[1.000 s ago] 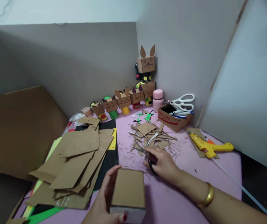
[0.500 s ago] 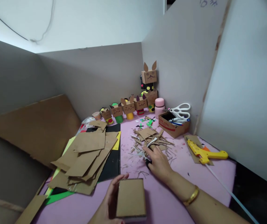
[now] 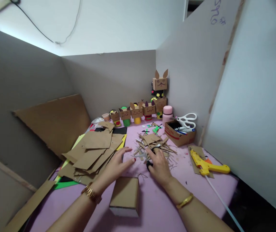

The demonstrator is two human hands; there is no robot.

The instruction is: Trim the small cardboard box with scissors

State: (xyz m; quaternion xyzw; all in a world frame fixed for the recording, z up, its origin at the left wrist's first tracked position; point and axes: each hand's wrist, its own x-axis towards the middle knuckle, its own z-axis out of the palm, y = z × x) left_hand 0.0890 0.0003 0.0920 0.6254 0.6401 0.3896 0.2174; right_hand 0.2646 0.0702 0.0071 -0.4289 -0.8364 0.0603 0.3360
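My left hand (image 3: 118, 164) is open, fingers and thumb apart and empty. It hovers above the table between the cardboard pile and the scraps. Just below it a small closed cardboard box (image 3: 125, 195) sits on the pink tabletop. My right hand (image 3: 161, 166) is closed round the black-handled scissors (image 3: 149, 165) at the near edge of the scrap heap (image 3: 152, 139). Their black loops show beside my fingers; the blades are partly lost among the strips.
Flat cardboard pieces (image 3: 89, 158) are stacked at the left. Several box-headed animal figures (image 3: 136, 112) line the back, beside a pink bottle (image 3: 167, 115). A box of pens and white scissors (image 3: 180, 137) stands right. A yellow glue gun (image 3: 209, 167) lies at the right edge.
My left hand has let go of the small box and moved forward, leaving it on the table. My right hand stays at the scissors by the scraps. The view has shifted slightly.
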